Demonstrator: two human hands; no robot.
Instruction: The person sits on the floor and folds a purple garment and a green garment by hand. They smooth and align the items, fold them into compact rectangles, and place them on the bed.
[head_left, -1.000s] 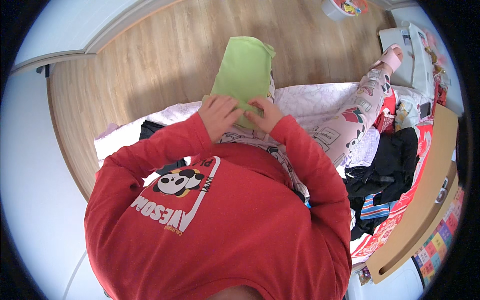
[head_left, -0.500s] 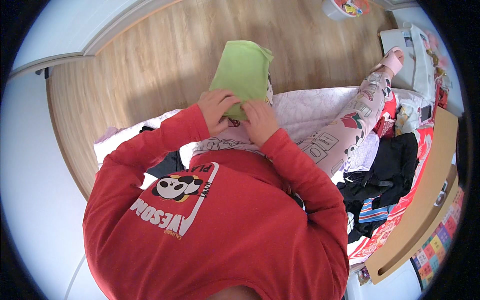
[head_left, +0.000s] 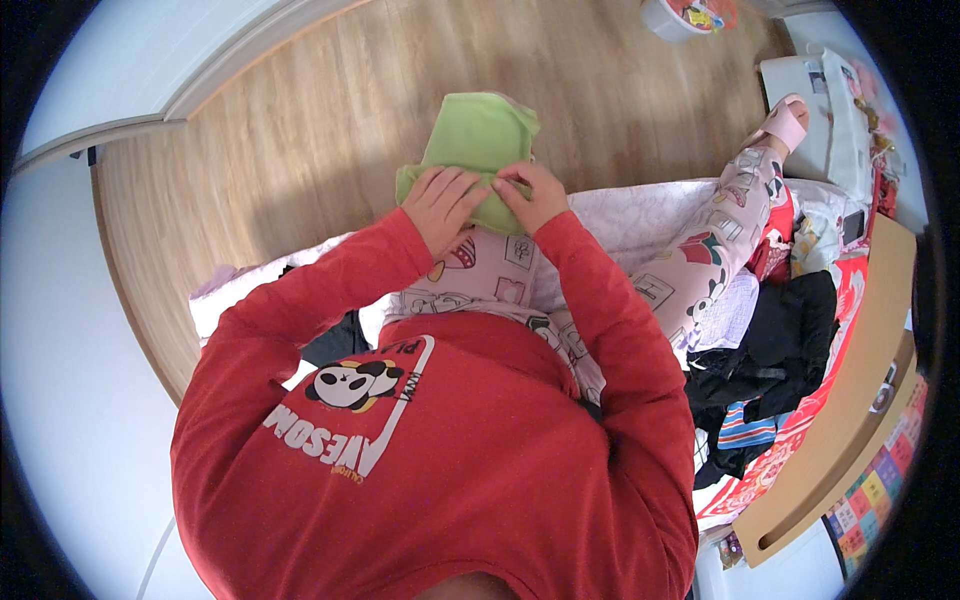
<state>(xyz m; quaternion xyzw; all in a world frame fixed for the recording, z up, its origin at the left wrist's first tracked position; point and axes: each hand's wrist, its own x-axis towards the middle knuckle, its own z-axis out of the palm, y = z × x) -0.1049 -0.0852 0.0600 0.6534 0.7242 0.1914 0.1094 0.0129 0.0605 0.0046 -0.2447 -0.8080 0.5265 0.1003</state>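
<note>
A light green folded piece of cloth lies over my left knee, which is covered by pink printed trousers. My left hand lies over the near part of the cloth, its fingers together and closed on a folded layer. The cloth's left corner pokes out beyond these fingers. On the other side, my right hand pinches the cloth between thumb and bent fingers. Both hands nearly meet at the fold, and their fingers hide part of it. Exactly what garment the cloth is does not show.
I sit on a bed with a pale patterned sheet. Black clothes and a striped blue cloth are heaped on my right, beside a wooden bed board. A white bucket stands on the wooden floor.
The near part of the green cloth has been turned upward, so a folded layer now crosses under my fingers. My right hand has moved slightly up and to the right.
</note>
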